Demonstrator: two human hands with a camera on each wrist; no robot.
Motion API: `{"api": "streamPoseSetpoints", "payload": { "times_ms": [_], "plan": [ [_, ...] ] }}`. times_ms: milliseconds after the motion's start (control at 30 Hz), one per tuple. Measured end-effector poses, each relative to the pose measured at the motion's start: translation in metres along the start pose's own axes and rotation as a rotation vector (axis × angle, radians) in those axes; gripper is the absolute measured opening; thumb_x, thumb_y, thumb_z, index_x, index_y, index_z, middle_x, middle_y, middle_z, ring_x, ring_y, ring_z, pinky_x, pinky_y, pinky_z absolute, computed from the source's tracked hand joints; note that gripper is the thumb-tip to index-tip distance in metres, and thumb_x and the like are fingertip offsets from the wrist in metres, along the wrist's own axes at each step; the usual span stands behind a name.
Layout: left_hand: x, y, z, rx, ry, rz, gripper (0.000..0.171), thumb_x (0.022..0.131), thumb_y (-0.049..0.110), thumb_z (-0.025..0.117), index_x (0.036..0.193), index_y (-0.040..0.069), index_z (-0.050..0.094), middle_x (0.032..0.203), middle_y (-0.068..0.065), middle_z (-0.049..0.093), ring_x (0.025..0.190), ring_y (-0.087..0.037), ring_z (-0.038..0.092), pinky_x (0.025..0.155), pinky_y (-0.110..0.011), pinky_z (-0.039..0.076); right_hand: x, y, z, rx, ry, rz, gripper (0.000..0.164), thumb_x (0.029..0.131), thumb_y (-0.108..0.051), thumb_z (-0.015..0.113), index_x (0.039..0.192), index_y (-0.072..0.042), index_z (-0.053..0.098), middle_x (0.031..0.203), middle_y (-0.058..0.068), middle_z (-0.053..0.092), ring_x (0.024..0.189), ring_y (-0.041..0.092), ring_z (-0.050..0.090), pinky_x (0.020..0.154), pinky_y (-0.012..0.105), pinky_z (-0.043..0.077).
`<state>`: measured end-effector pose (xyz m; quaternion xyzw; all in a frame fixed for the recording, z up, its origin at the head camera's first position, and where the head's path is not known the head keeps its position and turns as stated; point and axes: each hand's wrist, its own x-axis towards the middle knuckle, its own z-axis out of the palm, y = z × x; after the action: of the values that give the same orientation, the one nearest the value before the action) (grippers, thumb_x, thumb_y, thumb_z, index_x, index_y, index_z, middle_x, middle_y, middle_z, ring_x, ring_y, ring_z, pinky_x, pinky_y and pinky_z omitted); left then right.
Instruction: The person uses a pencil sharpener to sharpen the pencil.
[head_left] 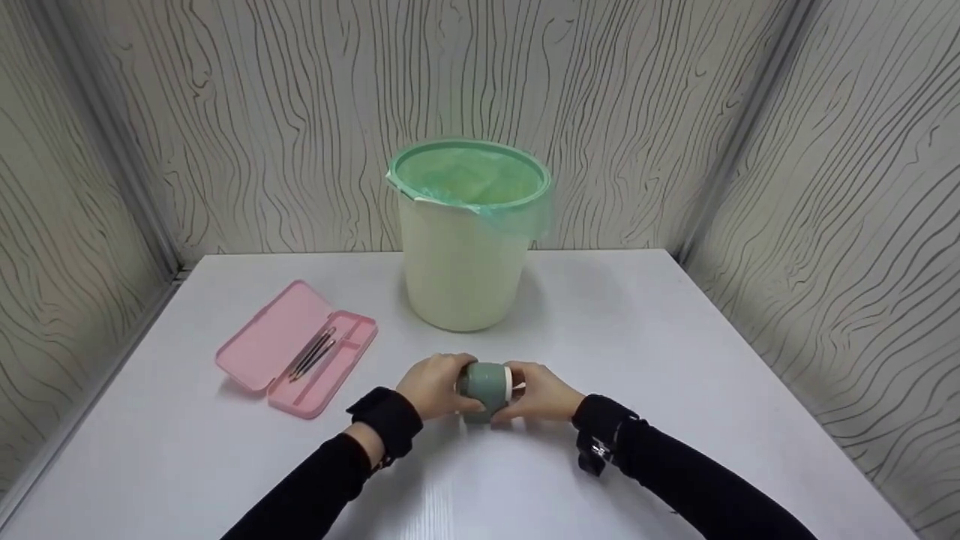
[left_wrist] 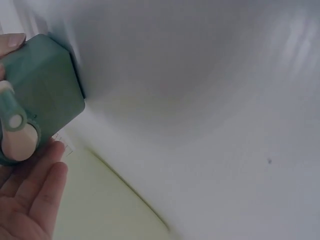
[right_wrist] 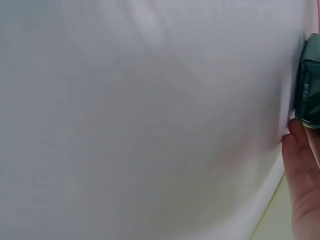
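Note:
A green pencil sharpener [head_left: 486,386] with a crank is between the two hands, low over the table or on it. From its left side my left hand [head_left: 433,386] grips it, fingers over the top and thumb at the front. On the opposite side my right hand [head_left: 546,391] holds it around the pale disc at that end. The left wrist view shows the sharpener's crank handle [left_wrist: 12,112] and pale knob. In the right wrist view a dark see-through drawer [right_wrist: 309,95] with lettering is partly cut off by the frame edge.
An open pink pencil case [head_left: 319,390] with several dark pencils [head_left: 313,355] lies at the left. Behind the hands stands a pale green bin [head_left: 461,262] lined with a green bag. Patterned walls border the white table [head_left: 637,337] on three sides.

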<state>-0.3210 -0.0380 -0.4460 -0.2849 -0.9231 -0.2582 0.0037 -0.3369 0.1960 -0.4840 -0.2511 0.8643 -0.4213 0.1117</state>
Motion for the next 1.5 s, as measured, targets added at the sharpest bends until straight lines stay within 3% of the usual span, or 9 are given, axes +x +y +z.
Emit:
{"api": "streamPoseSetpoints", "payload": {
  "times_ms": [167,300,467,600,767,967,1200,1500],
  "plan": [
    [0.002,-0.005,-0.004,0.04,0.003,-0.001,0.074,0.081,0.039,0.087,0.139,0.002,0.059,0.135,-0.019,0.068,0.121,-0.033,0.068,0.103,-0.045,0.055,0.0,0.0,-0.002,-0.014,0.038,0.003,0.054,0.072,-0.019,0.092,0.118,-0.006,0.068,0.11,0.008,0.072,0.095,0.01,0.066,0.083,0.019,0.055],
    [0.003,-0.019,-0.013,0.063,0.051,-0.065,0.079,0.084,0.048,0.082,0.142,0.001,0.056,0.142,-0.022,0.063,0.131,-0.037,0.062,0.109,-0.049,0.05,0.0,0.005,-0.01,-0.028,0.107,0.043,0.054,0.073,-0.017,0.092,0.118,-0.003,0.068,0.11,0.011,0.074,0.096,0.013,0.068,0.084,0.023,0.055],
    [0.004,-0.046,-0.021,0.196,0.152,-0.127,0.075,0.089,0.049,0.076,0.14,-0.003,0.057,0.14,-0.024,0.062,0.132,-0.041,0.06,0.112,-0.051,0.047,-0.004,0.017,-0.028,-0.032,0.231,0.151,0.058,0.072,-0.014,0.092,0.121,0.002,0.066,0.112,0.017,0.075,0.1,0.023,0.071,0.089,0.034,0.057],
    [0.005,-0.068,-0.028,0.316,0.195,-0.181,0.076,0.092,0.049,0.072,0.144,-0.003,0.052,0.147,-0.024,0.057,0.14,-0.041,0.052,0.12,-0.054,0.038,-0.009,0.03,-0.046,-0.051,0.365,0.246,0.06,0.072,-0.014,0.092,0.121,0.007,0.064,0.111,0.02,0.074,0.099,0.027,0.071,0.09,0.037,0.057],
    [0.006,-0.086,-0.033,0.392,0.242,-0.236,0.078,0.093,0.05,0.07,0.147,-0.003,0.049,0.151,-0.025,0.053,0.145,-0.04,0.047,0.121,-0.056,0.035,-0.018,0.044,-0.067,-0.081,0.522,0.395,0.064,0.076,-0.019,0.09,0.124,0.011,0.06,0.118,0.027,0.07,0.107,0.037,0.069,0.096,0.045,0.055],
    [0.007,-0.096,-0.035,0.43,0.235,-0.294,0.085,0.095,0.055,0.065,0.153,-0.003,0.042,0.158,-0.026,0.044,0.151,-0.04,0.039,0.126,-0.057,0.026,-0.025,0.051,-0.081,-0.134,0.644,0.535,0.071,0.082,-0.026,0.084,0.13,0.015,0.052,0.132,0.037,0.061,0.122,0.048,0.061,0.105,0.055,0.049],
    [0.011,-0.099,-0.033,0.434,0.225,-0.345,0.088,0.095,0.061,0.059,0.155,0.0,0.04,0.163,-0.023,0.038,0.155,-0.039,0.033,0.127,-0.058,0.021,-0.029,0.052,-0.09,-0.15,0.712,0.664,0.078,0.087,-0.03,0.079,0.139,0.017,0.044,0.14,0.039,0.054,0.131,0.05,0.056,0.112,0.055,0.046],
    [0.015,-0.099,-0.033,0.425,0.234,-0.393,0.085,0.096,0.063,0.056,0.159,0.009,0.036,0.165,-0.019,0.036,0.156,-0.04,0.029,0.127,-0.06,0.019,-0.031,0.055,-0.094,-0.134,0.781,0.736,0.08,0.089,-0.033,0.077,0.142,0.014,0.039,0.14,0.039,0.054,0.13,0.05,0.057,0.108,0.056,0.048]
  ]
}}
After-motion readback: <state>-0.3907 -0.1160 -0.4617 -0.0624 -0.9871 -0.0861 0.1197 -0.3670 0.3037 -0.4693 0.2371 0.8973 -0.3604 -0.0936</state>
